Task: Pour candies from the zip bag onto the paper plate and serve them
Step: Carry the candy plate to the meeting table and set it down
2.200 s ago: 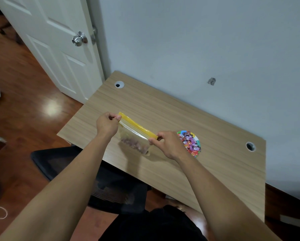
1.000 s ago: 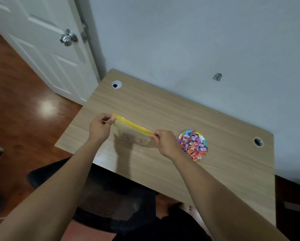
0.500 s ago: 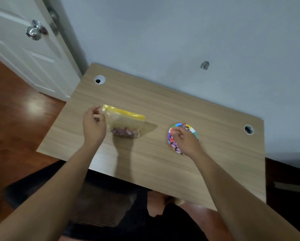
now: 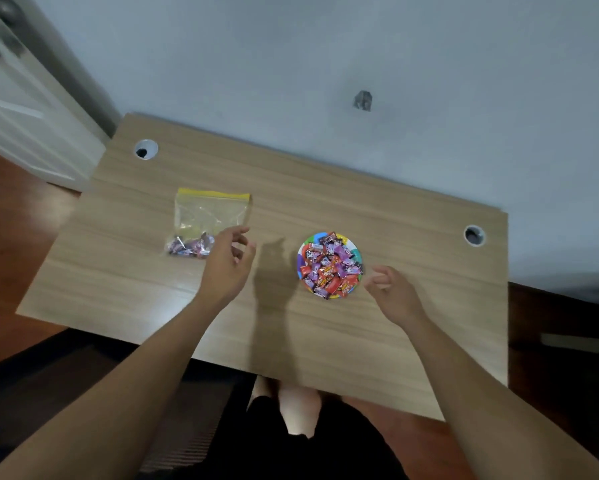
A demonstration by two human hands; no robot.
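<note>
I see both hands empty. My left hand hangs over the desk with its fingers loosely spread and curled, holding nothing; it sits just beside the lower right corner of the clear plastic zip bag with the yellow seal strip, and I cannot tell whether a fingertip touches the plastic. My right hand is likewise unclenched, fingers half curled, close to the right rim of the small round paper plate with the multicoloured border but apart from it.

The bag lies flat on the light wood-grain desk, seal end toward the wall, with a few wrapped candies in purple foil bunched in its near end. The plate rests on the desk between my two hands, heaped with a pile of wrapped candies in red, purple and white wrappers (too small to read). A round cable hole sits at the desk's far left corner.
</note>
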